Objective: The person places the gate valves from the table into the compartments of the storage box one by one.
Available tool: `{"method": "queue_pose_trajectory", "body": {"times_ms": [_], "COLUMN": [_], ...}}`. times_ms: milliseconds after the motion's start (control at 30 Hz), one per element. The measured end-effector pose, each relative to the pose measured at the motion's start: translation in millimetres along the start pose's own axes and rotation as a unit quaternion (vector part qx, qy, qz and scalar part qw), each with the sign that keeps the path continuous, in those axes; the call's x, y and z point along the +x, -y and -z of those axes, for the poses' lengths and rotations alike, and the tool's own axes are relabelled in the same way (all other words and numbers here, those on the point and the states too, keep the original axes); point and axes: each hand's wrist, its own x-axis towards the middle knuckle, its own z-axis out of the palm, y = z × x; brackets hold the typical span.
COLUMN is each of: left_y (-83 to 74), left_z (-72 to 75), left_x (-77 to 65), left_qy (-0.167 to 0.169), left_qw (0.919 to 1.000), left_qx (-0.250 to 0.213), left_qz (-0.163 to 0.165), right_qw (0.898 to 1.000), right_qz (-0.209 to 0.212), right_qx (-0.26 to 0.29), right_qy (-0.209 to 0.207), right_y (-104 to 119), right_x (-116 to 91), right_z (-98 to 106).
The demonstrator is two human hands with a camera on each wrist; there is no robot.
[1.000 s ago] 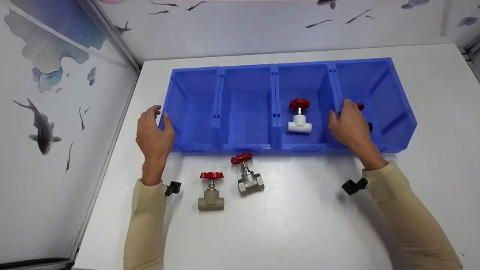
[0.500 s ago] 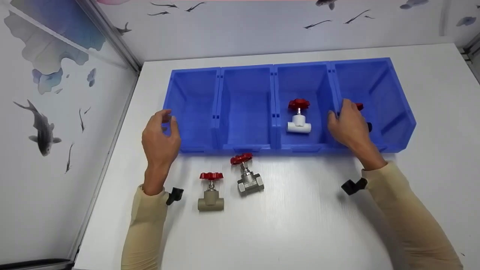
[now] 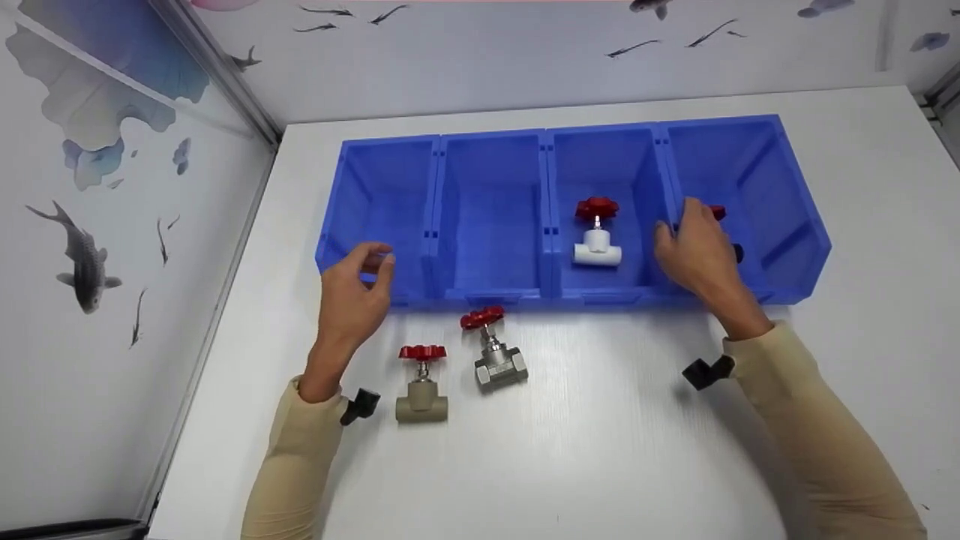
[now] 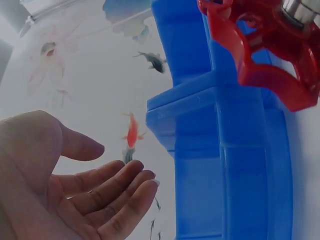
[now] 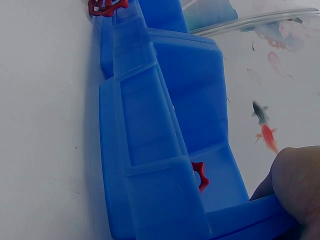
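My left hand (image 3: pixel 354 300) hovers over the front left corner of the leftmost blue bin (image 3: pixel 382 202), fingers loosely bent and holding nothing. With my right hand (image 3: pixel 697 251) I grip the dividing wall (image 3: pixel 670 180) between the two right-hand bins. A white valve (image 3: pixel 598 247) with a red handwheel stands in the third bin. In the rightmost bin (image 3: pixel 780 172), a valve's red handwheel (image 3: pixel 718 213) and dark end (image 3: pixel 739 253) show past my right hand, which hides the rest. On the table before the bins lie a beige-brown valve (image 3: pixel 422 401) and a metal valve (image 3: pixel 500 366), both red-wheeled.
The bins stand side by side on a white table (image 3: pixel 585 450). The second bin (image 3: pixel 491 210) is between the leftmost one and the white valve's bin. White panels with painted fish (image 3: pixel 90 262) rise at the left and back. Each wrist carries a small black mount (image 3: pixel 362 405).
My left hand has left the outer left side of the leftmost bin and moved right and toward me, over its front edge. My right hand and the valves stay in place.
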Motion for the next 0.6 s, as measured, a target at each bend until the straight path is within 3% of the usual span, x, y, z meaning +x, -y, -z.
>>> {"method": "queue_pose_trajectory", "body": {"times_ms": [167,300,400,600], "left_y": [-4.4,-5.0,-6.5,-9.2], "left_z": [-5.0,-8.2,-10.6,-14.3], "left_x": [-4.1,-6.2,-7.5,-11.2], "left_qy": [0.085,0.154,0.207,0.306], "left_qw": [0.9950,0.9824,0.9655,0.9233], "left_qx": [-0.039,-0.080,-0.117,-0.161], "left_qz": [0.035,0.070,0.107,0.168], "right_qw": [1.000,1.000,1.000,1.000], "right_qz": [0.001,0.005,0.010,0.006], "right_qx": [0.000,0.001,0.002,0.004], "right_qy": [-0.004,-0.008,-0.012,-0.008], "right_y": [0,0,0,0], "right_x": [1,1,1,1], "right_z": [-1,-1,-1,-1]}}
